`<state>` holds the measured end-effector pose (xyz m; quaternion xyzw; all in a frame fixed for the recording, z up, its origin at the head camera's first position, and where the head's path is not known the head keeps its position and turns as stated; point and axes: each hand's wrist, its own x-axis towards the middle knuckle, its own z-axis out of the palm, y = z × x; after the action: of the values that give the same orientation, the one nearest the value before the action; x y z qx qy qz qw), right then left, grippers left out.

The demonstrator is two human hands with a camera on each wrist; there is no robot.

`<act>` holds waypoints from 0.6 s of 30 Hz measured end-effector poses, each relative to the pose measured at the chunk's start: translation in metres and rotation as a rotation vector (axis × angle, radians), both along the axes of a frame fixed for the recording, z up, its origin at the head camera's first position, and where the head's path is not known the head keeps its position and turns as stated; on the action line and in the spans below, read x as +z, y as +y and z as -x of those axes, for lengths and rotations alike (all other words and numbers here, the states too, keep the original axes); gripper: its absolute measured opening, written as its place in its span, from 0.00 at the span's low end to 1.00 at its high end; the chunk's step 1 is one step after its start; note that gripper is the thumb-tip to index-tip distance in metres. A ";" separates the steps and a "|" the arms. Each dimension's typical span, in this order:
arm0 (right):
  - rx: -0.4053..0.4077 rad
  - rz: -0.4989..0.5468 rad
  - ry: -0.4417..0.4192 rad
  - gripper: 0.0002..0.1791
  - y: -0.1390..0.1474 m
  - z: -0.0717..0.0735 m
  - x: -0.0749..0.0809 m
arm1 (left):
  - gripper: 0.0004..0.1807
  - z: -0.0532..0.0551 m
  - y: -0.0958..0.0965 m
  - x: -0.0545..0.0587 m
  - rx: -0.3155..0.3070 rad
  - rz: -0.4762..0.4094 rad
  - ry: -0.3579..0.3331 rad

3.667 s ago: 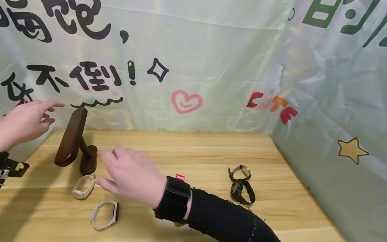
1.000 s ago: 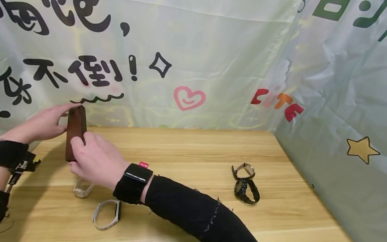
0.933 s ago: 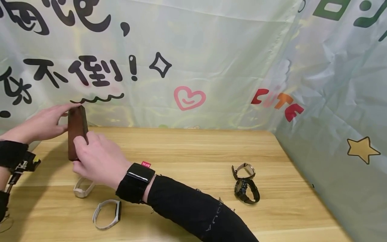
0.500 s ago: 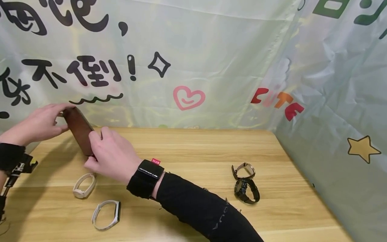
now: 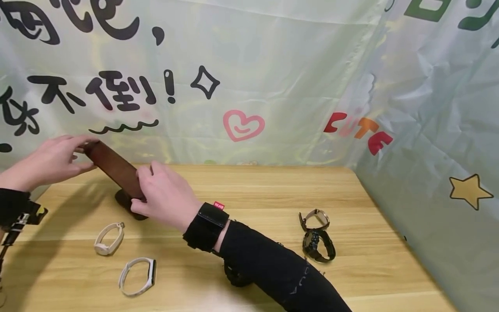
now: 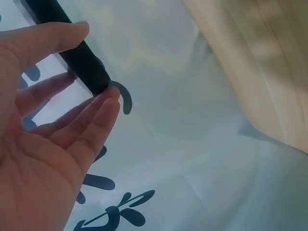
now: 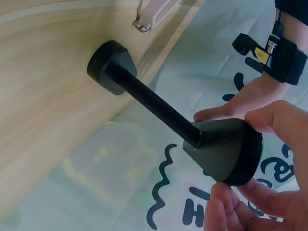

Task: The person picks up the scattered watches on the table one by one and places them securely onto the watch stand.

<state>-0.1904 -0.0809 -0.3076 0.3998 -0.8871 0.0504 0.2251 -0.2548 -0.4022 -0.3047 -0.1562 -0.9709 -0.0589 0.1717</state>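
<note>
A dark brown wooden T-bar display stand [image 5: 117,168] tilts at the table's back left, its long bar running from upper left to lower right. My left hand [image 5: 52,162] pinches the bar's far left end between thumb and fingertips. At the near right end, my right hand [image 5: 167,197] grips the bar. In the left wrist view the bar's dark end [image 6: 84,55] lies between thumb and fingers. The right wrist view shows the slim post [image 7: 154,106] joining the bar to its base [image 7: 108,65]. Part of the base is hidden behind the bar and right hand in the head view.
A pale pink watch [image 5: 109,239] and a white fitness band [image 5: 136,277] lie at the front left. A brown-strapped watch [image 5: 315,220] and a black watch [image 5: 319,245] lie on the right. Another dark object [image 5: 235,275] shows beneath the right forearm. Printed cloth [image 5: 273,65] hangs behind.
Both hands have come to hold the stand's bar. The bar has turned, its near end swinging right with my right hand, while my left hand stays at the far end. The watches lie still.
</note>
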 end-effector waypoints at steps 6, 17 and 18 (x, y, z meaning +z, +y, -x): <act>-0.003 0.035 -0.059 0.21 0.020 0.005 0.002 | 0.34 -0.005 0.005 0.003 -0.034 -0.022 -0.018; 0.014 0.113 -0.209 0.27 0.066 0.014 0.006 | 0.30 -0.017 0.025 0.007 -0.058 -0.058 -0.048; 0.012 0.119 -0.219 0.27 0.072 0.015 0.006 | 0.30 -0.017 0.027 0.006 -0.068 -0.063 -0.040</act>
<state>-0.2052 -0.0092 -0.3020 0.3830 -0.8995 0.1476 0.1500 -0.2374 -0.3750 -0.2986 -0.1823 -0.9659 -0.0986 0.1549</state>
